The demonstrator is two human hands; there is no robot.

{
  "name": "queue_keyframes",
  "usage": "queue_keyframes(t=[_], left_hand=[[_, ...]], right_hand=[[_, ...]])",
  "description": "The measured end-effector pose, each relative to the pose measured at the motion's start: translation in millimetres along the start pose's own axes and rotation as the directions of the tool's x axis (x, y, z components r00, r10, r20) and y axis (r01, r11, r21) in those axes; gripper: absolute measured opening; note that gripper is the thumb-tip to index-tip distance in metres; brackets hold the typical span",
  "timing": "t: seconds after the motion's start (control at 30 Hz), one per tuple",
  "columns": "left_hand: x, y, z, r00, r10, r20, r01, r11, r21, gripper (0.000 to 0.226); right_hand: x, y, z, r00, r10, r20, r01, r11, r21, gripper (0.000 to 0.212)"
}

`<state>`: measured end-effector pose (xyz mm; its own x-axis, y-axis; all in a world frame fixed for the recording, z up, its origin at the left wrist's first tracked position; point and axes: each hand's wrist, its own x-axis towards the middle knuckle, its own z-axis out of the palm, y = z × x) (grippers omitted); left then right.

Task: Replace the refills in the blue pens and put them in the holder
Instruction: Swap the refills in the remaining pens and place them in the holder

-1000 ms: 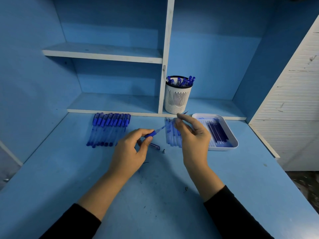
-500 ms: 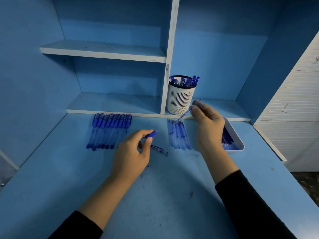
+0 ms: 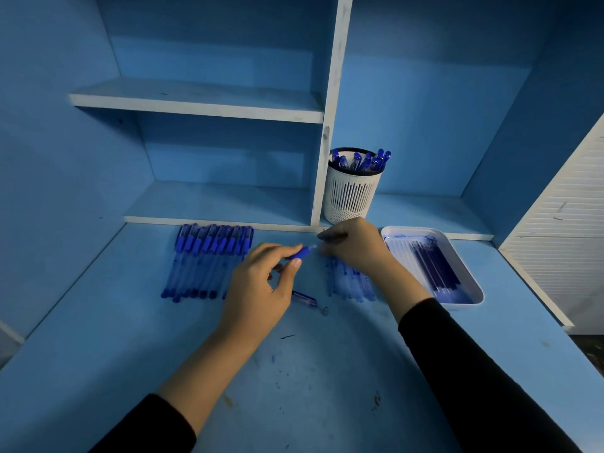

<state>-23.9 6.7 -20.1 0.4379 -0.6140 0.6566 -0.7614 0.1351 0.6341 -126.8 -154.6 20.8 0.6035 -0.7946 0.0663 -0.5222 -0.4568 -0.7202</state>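
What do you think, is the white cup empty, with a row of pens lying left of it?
No: the head view shows blue pens standing in the white cup. The row of pens does lie left of it.

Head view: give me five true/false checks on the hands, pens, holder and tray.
1. The holder stands on the shelf with pens in it. True.
2. The left hand is empty. False: its fingers pinch a pen with a blue grip.
3. A row of pens lies on the desk, left of the left hand. True.
4. The tray sits left of that row. False: it is on the desk's right side, beyond the right hand.
5. The right hand is inside the holder. False: it is low over the desk, in front of the holder.
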Motion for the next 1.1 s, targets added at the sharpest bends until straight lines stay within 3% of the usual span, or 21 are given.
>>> queue_keyframes(t=[0.2,0.3,0.53,0.73,0.97,1.1], left_hand=[[1.9,-0.4,3.9,1.0,0.002,0.02,-0.002,1.0,-0.011,0.021],[1.0,-0.6,2.9,0.999,0.019,0.028,-0.019,1.0,-0.001,0.021],[-0.8,-3.5,0.2,0.999,-0.003,0.033,0.003,1.0,-0.016,0.021],[-0.5,0.3,1.0,0.994,0.049,0.103,-0.05,0.999,0.011,0.019],[-3.1,-1.0,2.3,0.987,0.074,0.145,-0.079,0.997,0.026,0.02],[-4.1,0.8,1.2,0.984,0.089,0.154,-0.098,0.994,0.051,0.02]], right_hand=[[4.4,-1.1,7.4,0.999,-0.028,0.019,0.031,0.99,-0.139,0.03],[3.0,-1.6,9.1,0.998,-0.066,-0.014,0.062,0.979,-0.192,0.022],[-11.5,7.9,-21.0,0.986,-0.106,-0.127,0.09,0.988,-0.126,0.015],[-39.5,34.5,-72.1,0.983,-0.042,-0.176,0.008,0.982,-0.186,0.013],[-62.5,65.4,-80.0,0.993,0.105,-0.044,-0.111,0.978,-0.178,0.015],[-63.8,65.7,-81.0,0.997,0.073,0.005,-0.071,0.98,-0.185,0.02]])
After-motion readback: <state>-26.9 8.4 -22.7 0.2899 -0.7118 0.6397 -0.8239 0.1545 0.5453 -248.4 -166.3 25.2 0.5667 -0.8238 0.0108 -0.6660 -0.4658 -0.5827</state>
